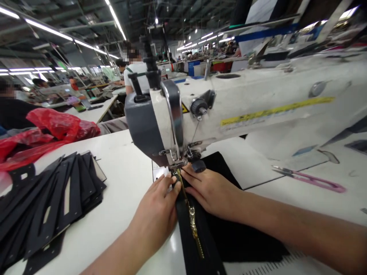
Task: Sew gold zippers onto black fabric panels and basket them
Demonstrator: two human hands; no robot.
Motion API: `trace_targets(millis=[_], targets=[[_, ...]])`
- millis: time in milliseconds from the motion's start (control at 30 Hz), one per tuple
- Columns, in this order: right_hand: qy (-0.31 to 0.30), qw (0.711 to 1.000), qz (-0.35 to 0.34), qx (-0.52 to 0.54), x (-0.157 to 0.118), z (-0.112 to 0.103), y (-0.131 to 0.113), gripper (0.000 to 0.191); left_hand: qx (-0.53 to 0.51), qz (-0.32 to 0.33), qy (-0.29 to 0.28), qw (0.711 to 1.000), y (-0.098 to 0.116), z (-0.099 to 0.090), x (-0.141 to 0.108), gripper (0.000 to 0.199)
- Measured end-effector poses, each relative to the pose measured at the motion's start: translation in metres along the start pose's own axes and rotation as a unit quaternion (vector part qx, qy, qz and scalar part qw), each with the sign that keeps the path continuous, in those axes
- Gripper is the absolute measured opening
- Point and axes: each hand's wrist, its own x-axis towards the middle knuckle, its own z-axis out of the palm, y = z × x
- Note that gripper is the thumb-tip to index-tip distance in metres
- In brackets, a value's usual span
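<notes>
Hand sewing position at a flatbed sewing machine point(258, 110). A black strip point(187, 244) carrying a gold-toothed metal zipper point(183, 187) is running beneath the needle area, its near end extending toward the wearer; the zipper slider point(192, 215) is lying on the near side of both hands. The left hand point(157, 206) is resting at the strip's left edge, its thumb and fingers bent close to the needle area. The right hand point(215, 191) is lying on the right side with fingers extended over the black work, a larger black panel point(246, 236) spreading beneath its wrist. Whether either hand is pinching the material or merely pressing it, one cannot tell. Pink-handled thread snips point(321, 181) are lying to the right on the white tabletop point(114, 187); black perforated pieces point(57, 206) are overlapping at left, near red plastic sheeting point(63, 126).
</notes>
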Motion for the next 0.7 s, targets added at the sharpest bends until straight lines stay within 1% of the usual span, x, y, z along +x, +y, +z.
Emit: trace_targets(millis=[133,200,267,367,467,567,700], targets=[[-0.003,0.999,0.017,0.042,0.007,0.0,0.006,0.033,-0.014,-0.019,0.001,1.0,-0.002,0.002,0.005,0.041],[-0.01,0.998,0.017,0.062,0.007,-0.003,0.005,0.033,-0.03,-0.034,0.0,0.999,-0.002,0.002,0.006,0.04],[-0.026,0.997,0.012,0.073,0.005,-0.01,-0.002,0.031,-0.046,-0.045,0.005,0.998,-0.001,0.001,0.006,0.038],[-0.04,0.996,0.012,0.081,-0.004,-0.021,-0.019,0.027,-0.068,-0.052,0.011,0.996,0.002,0.0,0.001,0.036],[-0.045,0.99,0.028,0.128,-0.012,-0.029,-0.035,0.018,-0.094,-0.069,-0.007,0.993,0.008,-0.004,-0.008,0.04],[-0.052,0.981,0.053,0.181,-0.016,-0.029,-0.041,0.007,-0.114,-0.094,-0.021,0.989,0.015,-0.01,-0.016,0.045],[-0.058,0.97,0.075,0.223,-0.016,-0.027,-0.042,0.013,-0.107,-0.085,-0.019,0.99,0.024,-0.013,-0.022,0.042]])
